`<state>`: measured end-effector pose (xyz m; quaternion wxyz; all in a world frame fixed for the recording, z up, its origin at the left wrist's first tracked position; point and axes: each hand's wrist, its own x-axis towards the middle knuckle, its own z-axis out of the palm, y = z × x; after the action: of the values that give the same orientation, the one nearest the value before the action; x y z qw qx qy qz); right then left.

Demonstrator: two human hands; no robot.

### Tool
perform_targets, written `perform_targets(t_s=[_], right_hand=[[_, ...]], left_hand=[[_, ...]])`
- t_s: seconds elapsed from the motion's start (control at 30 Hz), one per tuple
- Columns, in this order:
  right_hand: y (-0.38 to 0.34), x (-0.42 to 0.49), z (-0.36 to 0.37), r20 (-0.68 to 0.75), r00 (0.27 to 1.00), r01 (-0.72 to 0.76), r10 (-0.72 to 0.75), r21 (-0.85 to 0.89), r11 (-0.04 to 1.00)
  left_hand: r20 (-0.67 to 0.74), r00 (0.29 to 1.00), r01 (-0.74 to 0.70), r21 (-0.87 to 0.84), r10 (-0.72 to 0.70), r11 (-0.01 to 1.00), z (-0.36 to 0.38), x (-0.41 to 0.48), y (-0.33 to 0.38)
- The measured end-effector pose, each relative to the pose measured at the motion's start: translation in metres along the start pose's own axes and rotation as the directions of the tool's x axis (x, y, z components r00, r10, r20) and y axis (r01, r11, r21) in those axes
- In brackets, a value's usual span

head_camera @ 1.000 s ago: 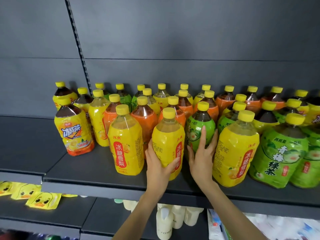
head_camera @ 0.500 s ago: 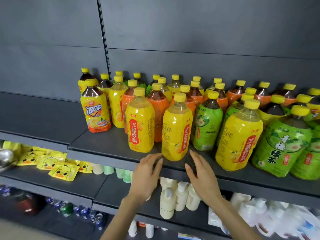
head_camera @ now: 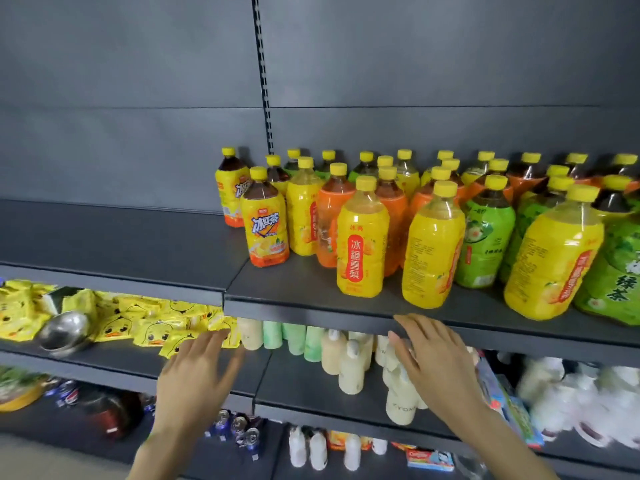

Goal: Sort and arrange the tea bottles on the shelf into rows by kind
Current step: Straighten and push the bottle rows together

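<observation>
Sorting barely begun, by my reading: the tea bottles [head_camera: 433, 244] crowd the shelf [head_camera: 304, 299] at centre right of frame, with yellow, orange and green kinds mixed and no clear rows. The left hand [head_camera: 197, 379] and right hand [head_camera: 436, 368] hover lower centre, fingers spread, holding nothing.

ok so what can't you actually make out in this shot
All in the head view:
- Back-row bottles: labels hidden by the front bottles; only caps and necks show, so some kinds are uncertain.
- Green tea bottle: cut off by the right edge.
- White packages on the lower shelf: motion-blurred, unidentifiable.
- Cans at the bottom: too small and blurred to read.
</observation>
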<state>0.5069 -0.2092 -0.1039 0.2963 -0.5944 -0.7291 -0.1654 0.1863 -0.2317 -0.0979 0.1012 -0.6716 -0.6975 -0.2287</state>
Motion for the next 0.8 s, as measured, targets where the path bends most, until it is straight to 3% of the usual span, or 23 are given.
perform_targets(t_s=[0.17, 0.37, 0.57, 0.8], right_hand=[[-0.081, 0.012, 0.01, 0.018, 0.999, 0.035, -0.035, -0.008, 0.999], [-0.146, 0.047, 0.03, 0.043, 0.999, 0.011, -0.011, 0.006, 1.0], [-0.175, 0.11, 0.06, 0.006, 1.0, 0.006, -0.006, 0.033, 0.999], [-0.181, 0.199, 0.104, -0.015, 0.999, -0.039, 0.042, 0.169, 0.985]], left_hand=[[0.008, 1.0, -0.017, 0.107, 0.016, 0.994, -0.037, 0.004, -0.09], [-0.039, 0.998, -0.042, 0.125, 0.047, 0.991, -0.061, 0.04, -0.146], [-0.122, 0.991, -0.034, 0.14, 0.051, 0.99, -0.052, 0.102, -0.18], [-0.145, 0.984, 0.106, 0.017, -0.102, 0.994, -0.033, 0.192, -0.208]])
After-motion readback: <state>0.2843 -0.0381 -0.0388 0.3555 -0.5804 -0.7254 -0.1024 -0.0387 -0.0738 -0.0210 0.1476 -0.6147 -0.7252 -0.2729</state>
